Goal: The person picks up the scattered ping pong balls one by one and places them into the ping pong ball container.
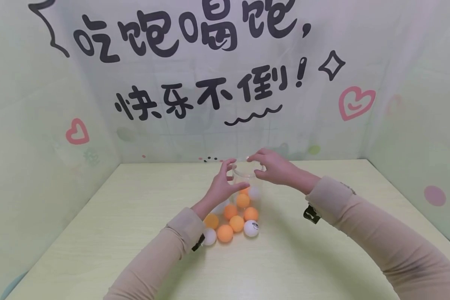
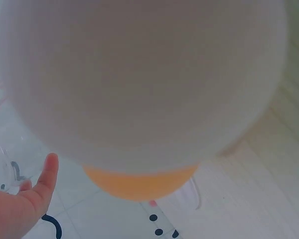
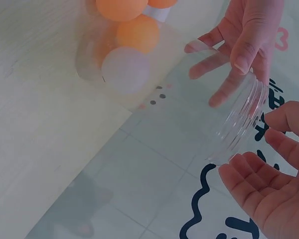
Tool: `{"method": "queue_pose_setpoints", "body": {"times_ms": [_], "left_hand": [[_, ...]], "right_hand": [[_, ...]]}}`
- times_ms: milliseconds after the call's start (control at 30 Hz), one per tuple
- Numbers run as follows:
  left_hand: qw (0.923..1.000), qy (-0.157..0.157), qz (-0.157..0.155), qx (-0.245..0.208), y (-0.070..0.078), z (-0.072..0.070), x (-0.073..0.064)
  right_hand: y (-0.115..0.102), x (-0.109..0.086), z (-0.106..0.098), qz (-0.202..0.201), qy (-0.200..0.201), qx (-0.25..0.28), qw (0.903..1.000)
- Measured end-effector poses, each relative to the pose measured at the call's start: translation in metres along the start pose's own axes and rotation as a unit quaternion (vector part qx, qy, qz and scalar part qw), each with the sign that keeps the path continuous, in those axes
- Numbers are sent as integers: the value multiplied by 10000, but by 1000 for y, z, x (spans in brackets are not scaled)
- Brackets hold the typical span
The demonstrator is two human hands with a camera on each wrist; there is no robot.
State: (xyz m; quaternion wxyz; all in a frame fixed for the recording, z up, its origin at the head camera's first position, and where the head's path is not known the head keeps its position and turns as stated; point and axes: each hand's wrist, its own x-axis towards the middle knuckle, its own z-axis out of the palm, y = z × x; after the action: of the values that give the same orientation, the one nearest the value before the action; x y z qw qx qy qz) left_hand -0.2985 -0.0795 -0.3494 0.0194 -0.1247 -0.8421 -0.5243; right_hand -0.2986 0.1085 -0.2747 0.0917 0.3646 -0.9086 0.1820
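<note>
A clear jar (image 1: 243, 181) with a threaded rim (image 3: 241, 124) stands near the table's back edge. Inside it, low down, are a white table tennis ball (image 3: 125, 70) and orange ones (image 3: 138, 34). My left hand (image 1: 225, 183) holds the jar's upper side, thumb in front and fingers behind it. At the rim's right, my right hand (image 1: 275, 166) has bent, parted fingers with nothing between them; whether its fingertips touch the rim, I cannot tell. Several orange balls (image 1: 225, 233) and white balls (image 1: 251, 228) lie before the jar. A blurred white ball (image 2: 139, 89) fills the left wrist view.
The pale wood table (image 1: 303, 258) meets a white printed curtain (image 1: 210, 137) at the back, with more curtain on both sides. My left forearm (image 1: 161, 254) passes close beside the loose balls.
</note>
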Motion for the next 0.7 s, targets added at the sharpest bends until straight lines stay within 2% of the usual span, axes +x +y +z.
{"method": "queue_pose_setpoints", "body": {"times_ms": [367,567,700], "left_hand": [[10000,-25,73,-41,-3,-1,-1],[9999,-45,90,-12,-3,-2,-1],[9999,-45,152,-10,-4,-3,-2]], "right_hand": [[-8,-22,-1,-85,338,300,9989],[-18,-40,6,-23,63,406,9992],[-24,-50,16,-178,-107,437,9988]]}}
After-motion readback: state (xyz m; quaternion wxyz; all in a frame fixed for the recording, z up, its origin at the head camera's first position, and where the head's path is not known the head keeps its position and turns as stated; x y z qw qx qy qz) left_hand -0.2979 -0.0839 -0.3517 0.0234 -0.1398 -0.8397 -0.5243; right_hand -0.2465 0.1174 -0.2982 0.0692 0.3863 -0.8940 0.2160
